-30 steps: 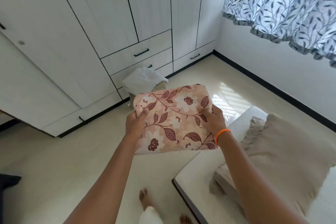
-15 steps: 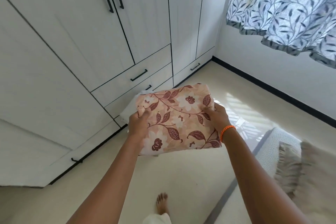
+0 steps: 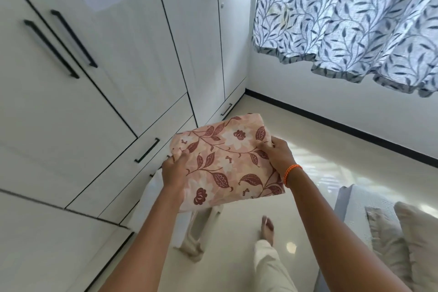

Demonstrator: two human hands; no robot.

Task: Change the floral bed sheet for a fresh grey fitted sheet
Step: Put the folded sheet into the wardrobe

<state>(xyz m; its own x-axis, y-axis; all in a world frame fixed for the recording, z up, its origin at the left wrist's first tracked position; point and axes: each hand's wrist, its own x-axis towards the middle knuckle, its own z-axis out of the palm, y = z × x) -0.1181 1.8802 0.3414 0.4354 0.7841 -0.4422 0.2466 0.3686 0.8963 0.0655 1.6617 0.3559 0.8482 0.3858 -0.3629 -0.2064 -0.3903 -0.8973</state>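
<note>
The folded floral bed sheet, peach with dark red leaves and flowers, is held in the air in front of me at waist height. My left hand grips its left edge, thumb on top. My right hand, with an orange band at the wrist, grips its right edge. The bed's mattress, white and bare, shows at the lower right. No grey fitted sheet is in view.
A white wardrobe with black handles and drawers fills the left. Under the sheet stands a white cloth basket on the floor. Beige fringed pillows lie on the bed. A leaf-print curtain hangs at the upper right. My foot is on the cream floor.
I have stepped closer to the wardrobe with the folded sheet in both hands. The bed has slid toward the right edge of view, and the basket is now under the sheet.
</note>
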